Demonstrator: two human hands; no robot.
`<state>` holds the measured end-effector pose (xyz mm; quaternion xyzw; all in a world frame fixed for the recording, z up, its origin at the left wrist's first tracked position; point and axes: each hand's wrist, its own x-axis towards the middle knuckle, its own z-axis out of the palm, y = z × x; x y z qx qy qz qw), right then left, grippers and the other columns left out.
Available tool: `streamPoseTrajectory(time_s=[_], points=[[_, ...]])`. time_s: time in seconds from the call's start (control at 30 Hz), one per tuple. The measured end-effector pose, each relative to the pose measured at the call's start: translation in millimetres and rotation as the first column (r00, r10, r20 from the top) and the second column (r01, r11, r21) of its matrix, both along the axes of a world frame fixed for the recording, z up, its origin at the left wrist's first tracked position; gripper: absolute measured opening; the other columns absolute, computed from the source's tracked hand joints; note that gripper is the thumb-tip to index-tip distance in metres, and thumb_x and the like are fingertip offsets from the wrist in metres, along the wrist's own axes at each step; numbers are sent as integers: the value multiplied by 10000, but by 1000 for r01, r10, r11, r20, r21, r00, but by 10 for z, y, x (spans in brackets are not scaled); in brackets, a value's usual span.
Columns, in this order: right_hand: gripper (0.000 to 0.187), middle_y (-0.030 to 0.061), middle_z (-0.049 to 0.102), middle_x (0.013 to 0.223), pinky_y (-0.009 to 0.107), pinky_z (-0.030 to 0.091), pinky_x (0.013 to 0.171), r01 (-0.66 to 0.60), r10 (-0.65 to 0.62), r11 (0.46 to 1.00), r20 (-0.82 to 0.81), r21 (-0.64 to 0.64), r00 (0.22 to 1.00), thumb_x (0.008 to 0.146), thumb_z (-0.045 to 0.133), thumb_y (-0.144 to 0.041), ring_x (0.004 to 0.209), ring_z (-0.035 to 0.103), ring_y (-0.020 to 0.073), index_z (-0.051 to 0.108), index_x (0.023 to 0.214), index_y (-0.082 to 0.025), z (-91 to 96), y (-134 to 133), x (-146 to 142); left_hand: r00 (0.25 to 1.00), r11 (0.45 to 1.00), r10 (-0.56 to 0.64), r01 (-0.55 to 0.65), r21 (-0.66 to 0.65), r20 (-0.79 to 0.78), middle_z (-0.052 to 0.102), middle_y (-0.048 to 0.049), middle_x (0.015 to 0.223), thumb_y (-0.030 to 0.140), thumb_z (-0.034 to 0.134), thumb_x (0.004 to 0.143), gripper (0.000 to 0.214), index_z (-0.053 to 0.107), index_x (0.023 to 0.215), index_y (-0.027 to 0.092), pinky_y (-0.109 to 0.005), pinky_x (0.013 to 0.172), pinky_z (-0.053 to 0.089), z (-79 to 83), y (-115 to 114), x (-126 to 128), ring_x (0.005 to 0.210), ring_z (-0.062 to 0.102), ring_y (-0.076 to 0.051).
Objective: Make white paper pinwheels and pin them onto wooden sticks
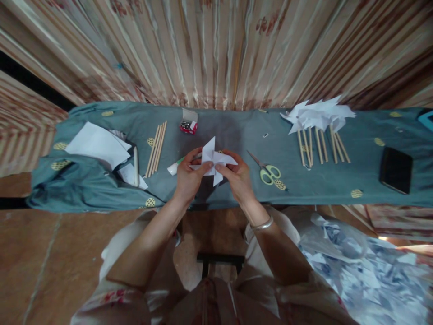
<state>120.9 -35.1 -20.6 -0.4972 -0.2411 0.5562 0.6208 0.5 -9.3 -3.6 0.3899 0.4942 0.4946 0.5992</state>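
A white paper pinwheel (209,151) with pointed blades is held up between both hands over the near middle of the cloth. My left hand (191,174) grips it from the left, thumb pressed near its centre. From the right, my right hand (239,174) pinches it, its thumb also close to the centre. Partly behind my left hand lies a small white and green tube-like thing (173,168). To the right of my right hand rest scissors (265,170) with light green handles, blades pointing up and left.
Left lie white paper sheets (98,144), a white stick-like tool (135,167) and wooden sticks (156,149). A small box (188,122) of metal bits stands behind. At right are pinwheels on sticks (318,118) and a black phone (396,170). A plastic bag of paper scraps (368,271) sits below.
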Motion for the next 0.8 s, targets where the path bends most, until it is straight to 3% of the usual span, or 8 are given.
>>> streamPoseTrajectory(time_s=[0.3,0.8], points=[[567,-39,730,730,283,556,648,-13,13,1000,34,8,999,591,819,-334,660,679,165,612,1103,-205,-27,-8,50,1000,1000,-11,11,6,-4,711,19,718,259,863,554,535,665,1045,184,-296,661,509,-4,4,24,631,628,-160],[570,4,756,812,331,581,745,-23,23,1000,53,3,998,577,830,-364,769,711,200,615,1077,-197,-46,2,56,997,999,-16,19,34,-70,715,8,760,253,854,572,511,686,1050,190,-283,650,515,-49,20,18,665,639,-165]])
